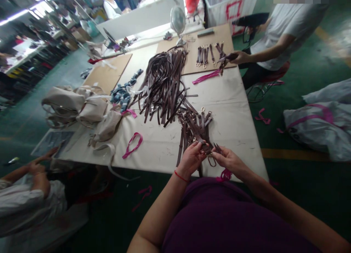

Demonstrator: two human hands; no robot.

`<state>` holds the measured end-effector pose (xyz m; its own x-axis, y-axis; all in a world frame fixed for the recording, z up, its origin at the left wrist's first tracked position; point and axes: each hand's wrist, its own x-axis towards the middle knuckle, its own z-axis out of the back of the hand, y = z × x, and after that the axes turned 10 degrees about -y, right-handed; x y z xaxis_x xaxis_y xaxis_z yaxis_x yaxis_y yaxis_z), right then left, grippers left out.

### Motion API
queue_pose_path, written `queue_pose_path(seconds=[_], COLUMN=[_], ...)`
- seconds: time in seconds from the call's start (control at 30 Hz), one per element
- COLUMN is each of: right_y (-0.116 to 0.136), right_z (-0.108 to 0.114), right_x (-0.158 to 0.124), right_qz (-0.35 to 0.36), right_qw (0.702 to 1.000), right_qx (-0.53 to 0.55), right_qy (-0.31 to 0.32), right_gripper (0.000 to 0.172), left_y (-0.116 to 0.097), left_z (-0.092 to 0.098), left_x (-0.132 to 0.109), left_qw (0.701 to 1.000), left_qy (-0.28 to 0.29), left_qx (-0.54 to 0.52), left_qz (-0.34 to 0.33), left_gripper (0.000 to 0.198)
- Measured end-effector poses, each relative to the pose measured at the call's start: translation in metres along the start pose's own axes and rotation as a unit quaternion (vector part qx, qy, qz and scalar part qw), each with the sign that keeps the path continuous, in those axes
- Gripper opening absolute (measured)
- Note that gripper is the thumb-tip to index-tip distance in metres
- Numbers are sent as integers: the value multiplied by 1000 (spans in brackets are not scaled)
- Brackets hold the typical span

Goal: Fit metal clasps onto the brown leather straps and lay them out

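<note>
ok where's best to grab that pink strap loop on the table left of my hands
Pinch the pink strap loop at its lower end, coming down from above on the near side, reaching over from your left hand. It lies flat on the white-covered table, and that end narrows close to the table edge, so one pinch should gather both sides.

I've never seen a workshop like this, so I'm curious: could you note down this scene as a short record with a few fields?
Left hand: holds a brown strap, red string around the wrist
Right hand: fingers at the same strap, beside a metal ring
Nearest pile: short brown straps with metal clasps
Further along: long brown straps
Surface: white-covered worktable
Also there: pink loop, beige bags
Others: seated person holding a strap; person at lower left
</note>
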<state>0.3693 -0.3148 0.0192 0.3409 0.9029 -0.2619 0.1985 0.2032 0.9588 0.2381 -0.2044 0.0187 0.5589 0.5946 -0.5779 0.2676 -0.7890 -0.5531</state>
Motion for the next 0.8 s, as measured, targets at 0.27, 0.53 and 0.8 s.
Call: queue_pose_path(seconds=[0.27,0.53,0.8], right_y=[16,25,23], right_z=[23,32,24], right_x=[1,14,13], right_qz=[253,314,292], right_qw=[909,811,860], right_qx=[-332,-493,-418], right_qy=[-8,34,-1], right_gripper=[25,27,28], left_y=[-5,-2,-2], left_z=[-8,-8,-10], left_x=[-8,-10,-10], left_qw=[999,985,985], left_qy=[-7,-14,-8], left_qx=[49,158,161], left_qz=[-19,-66,-63], left_gripper=[41,39,39])
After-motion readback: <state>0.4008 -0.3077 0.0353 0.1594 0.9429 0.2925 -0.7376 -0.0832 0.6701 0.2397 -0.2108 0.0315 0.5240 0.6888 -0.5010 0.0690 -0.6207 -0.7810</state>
